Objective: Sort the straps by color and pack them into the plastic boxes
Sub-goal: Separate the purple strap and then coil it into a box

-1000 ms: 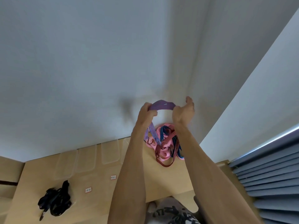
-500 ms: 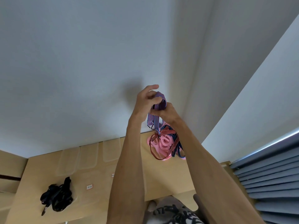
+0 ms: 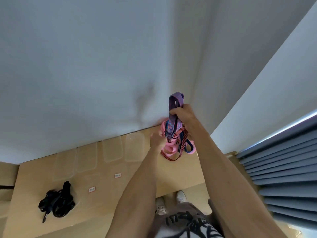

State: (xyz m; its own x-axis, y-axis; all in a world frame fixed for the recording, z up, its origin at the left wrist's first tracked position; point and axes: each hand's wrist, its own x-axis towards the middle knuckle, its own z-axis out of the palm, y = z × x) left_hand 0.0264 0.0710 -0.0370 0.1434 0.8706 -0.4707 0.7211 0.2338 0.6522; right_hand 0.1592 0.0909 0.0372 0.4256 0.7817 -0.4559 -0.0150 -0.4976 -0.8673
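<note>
Pale walls meet in a corner behind a light wooden tabletop (image 3: 106,200), with grey-blue blinds (image 3: 281,169) off to its right side. Against the wall at the back of the tabletop lies a tangled pile of straps (image 3: 178,148), pink, blue and red-striped. The right hand (image 3: 184,115) is raised above that pile, its fingers (image 3: 175,111) clenched around a folded purple strap (image 3: 174,107); the loop stands up out of the fist and the frayed ends hang down to the pile. The left hand (image 3: 157,140) is at the pile's left edge, blurred, so I cannot tell whether its fingers grasp anything. Just left of the pile, a row of clear plastic boxes (image 3: 113,150) runs along the back of the tabletop. Well apart from the pile, toward the front left, sits a bundle of black straps (image 3: 58,201). Two small white labels (image 3: 117,175) lie between that bundle and the pile.
</note>
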